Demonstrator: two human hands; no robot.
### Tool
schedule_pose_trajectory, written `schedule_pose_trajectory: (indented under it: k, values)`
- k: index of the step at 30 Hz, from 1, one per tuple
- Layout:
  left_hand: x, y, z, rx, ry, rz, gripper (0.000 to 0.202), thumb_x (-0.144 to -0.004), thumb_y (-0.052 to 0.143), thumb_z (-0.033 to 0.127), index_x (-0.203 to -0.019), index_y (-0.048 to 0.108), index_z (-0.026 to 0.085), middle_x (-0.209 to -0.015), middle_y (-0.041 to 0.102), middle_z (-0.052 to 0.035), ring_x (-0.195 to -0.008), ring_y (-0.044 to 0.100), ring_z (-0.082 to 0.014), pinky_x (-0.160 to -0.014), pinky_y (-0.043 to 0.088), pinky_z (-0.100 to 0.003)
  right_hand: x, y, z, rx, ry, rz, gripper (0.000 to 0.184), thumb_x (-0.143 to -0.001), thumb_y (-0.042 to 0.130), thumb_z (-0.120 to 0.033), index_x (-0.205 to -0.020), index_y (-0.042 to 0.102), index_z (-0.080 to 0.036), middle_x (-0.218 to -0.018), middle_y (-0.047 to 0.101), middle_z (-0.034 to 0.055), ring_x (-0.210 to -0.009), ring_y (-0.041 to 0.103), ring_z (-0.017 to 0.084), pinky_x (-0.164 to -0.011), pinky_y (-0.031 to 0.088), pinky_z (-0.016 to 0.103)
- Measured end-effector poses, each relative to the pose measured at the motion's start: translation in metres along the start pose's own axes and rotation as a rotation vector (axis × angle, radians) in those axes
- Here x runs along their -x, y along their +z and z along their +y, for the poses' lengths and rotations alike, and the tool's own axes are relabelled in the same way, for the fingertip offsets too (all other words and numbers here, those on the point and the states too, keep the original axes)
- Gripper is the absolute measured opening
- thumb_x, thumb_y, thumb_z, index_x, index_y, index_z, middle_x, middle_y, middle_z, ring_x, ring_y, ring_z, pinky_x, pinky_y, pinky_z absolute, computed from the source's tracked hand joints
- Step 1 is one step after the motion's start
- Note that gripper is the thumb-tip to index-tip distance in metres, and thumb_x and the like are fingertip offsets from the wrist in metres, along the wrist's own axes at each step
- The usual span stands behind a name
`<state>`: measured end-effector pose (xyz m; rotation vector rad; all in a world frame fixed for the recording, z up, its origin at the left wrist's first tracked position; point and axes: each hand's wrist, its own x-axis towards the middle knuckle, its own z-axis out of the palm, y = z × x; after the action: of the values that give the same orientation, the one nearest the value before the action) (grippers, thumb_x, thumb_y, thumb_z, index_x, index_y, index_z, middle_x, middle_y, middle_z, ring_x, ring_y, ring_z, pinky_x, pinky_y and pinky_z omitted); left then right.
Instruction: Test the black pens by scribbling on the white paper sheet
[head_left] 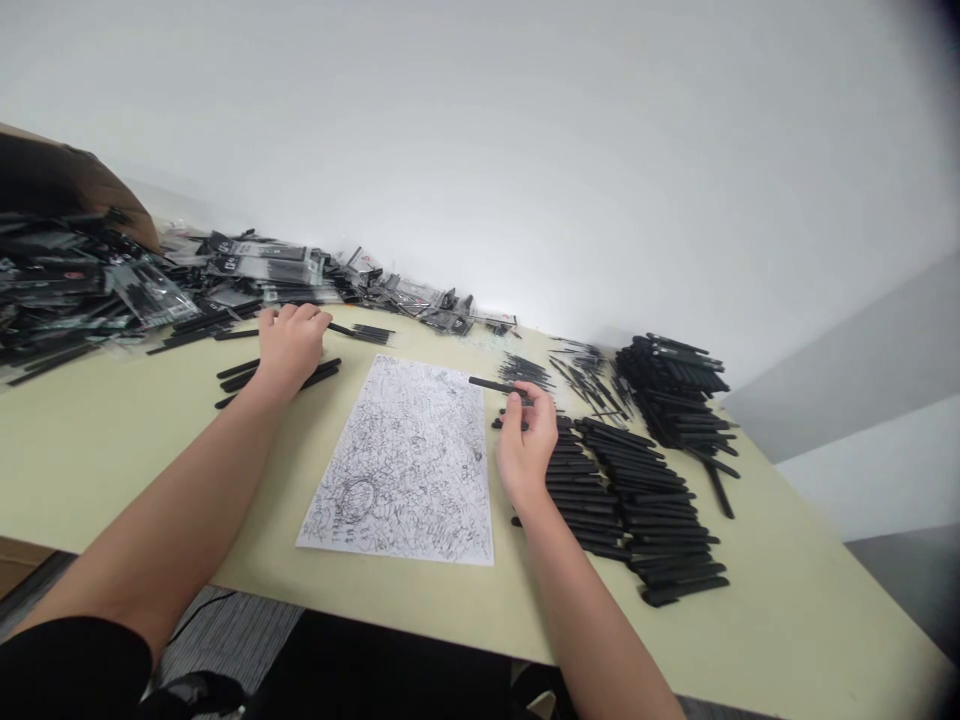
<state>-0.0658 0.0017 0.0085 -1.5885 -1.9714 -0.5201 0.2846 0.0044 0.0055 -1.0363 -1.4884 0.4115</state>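
Note:
My right hand (526, 440) pinches a black pen (491, 384) by its end, holding it just above the right edge of a scribbled-over sheet of paper (405, 460). My left hand (291, 345) rests, fingers curled down, on a small group of loose black pens (247, 375) to the left of the sheet. Whether it grips one of them is hidden under the palm.
Rows of black pens (637, 500) lie right of the paper, with another heap (675, 385) and thin refills (577, 375) behind. Clear plastic packets (262, 265) are piled along the wall at the left. The pale table (787, 600) ends near me.

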Motion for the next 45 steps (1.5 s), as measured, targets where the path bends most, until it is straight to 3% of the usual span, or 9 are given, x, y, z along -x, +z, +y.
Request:
schedule_pose_trajectory:
  k: [10, 14, 36, 41, 45]
  values:
    - [-0.004, -0.017, 0.000, 0.002, -0.032, -0.075, 0.035, -0.098, 0.032, 0.026, -0.104, 0.066, 0.018, -0.116, 0.066, -0.0100, -0.100, 0.052, -0.0249, -0.086, 0.027, -0.042, -0.001, 0.000, -0.002, -0.013, -0.004, 0.001, 0.026, -0.093, 0.046, -0.037, -0.106, 0.060, -0.019, -0.102, 0.063, 0.0074, -0.092, 0.061, 0.020, -0.079, 0.048, 0.035]
    - [-0.005, -0.017, 0.000, 0.003, -0.105, -0.065, 0.033, -0.097, 0.035, 0.027, -0.105, 0.066, 0.020, -0.117, 0.066, -0.0097, -0.103, 0.052, -0.0244, -0.086, 0.026, -0.040, -0.001, -0.001, -0.002, -0.013, 0.004, 0.001, 0.026, -0.093, 0.046, -0.037, -0.106, 0.060, -0.019, -0.102, 0.063, 0.0072, -0.092, 0.061, 0.020, -0.079, 0.048, 0.035]
    - [-0.001, -0.017, 0.000, -0.096, -0.192, -0.124, 0.034, -0.094, 0.034, 0.022, -0.110, 0.064, 0.016, -0.116, 0.064, -0.0122, -0.098, 0.048, -0.0250, -0.083, 0.024, -0.040, 0.000, -0.001, -0.002, -0.016, 0.026, -0.019, 0.027, -0.093, 0.045, -0.038, -0.106, 0.060, -0.019, -0.102, 0.063, 0.0072, -0.093, 0.061, 0.020, -0.080, 0.048, 0.035]
    - [-0.004, -0.018, 0.006, -0.065, -0.148, -0.127, 0.036, -0.095, 0.034, 0.024, -0.109, 0.065, 0.015, -0.116, 0.064, -0.0126, -0.100, 0.050, -0.0255, -0.086, 0.027, -0.042, 0.000, -0.001, -0.002, -0.016, 0.032, -0.021, 0.027, -0.093, 0.046, -0.039, -0.106, 0.060, -0.019, -0.103, 0.063, 0.0072, -0.091, 0.061, 0.020, -0.080, 0.048, 0.035]
    - [-0.006, -0.017, 0.015, 0.015, -0.046, -0.143, 0.034, -0.093, 0.036, 0.024, -0.103, 0.069, 0.021, -0.114, 0.065, -0.0123, -0.103, 0.053, -0.0284, -0.089, 0.028, -0.044, 0.001, 0.000, -0.001, -0.023, 0.039, -0.025, 0.028, -0.092, 0.046, -0.040, -0.105, 0.060, -0.019, -0.101, 0.063, 0.0069, -0.088, 0.061, 0.019, -0.079, 0.048, 0.035]
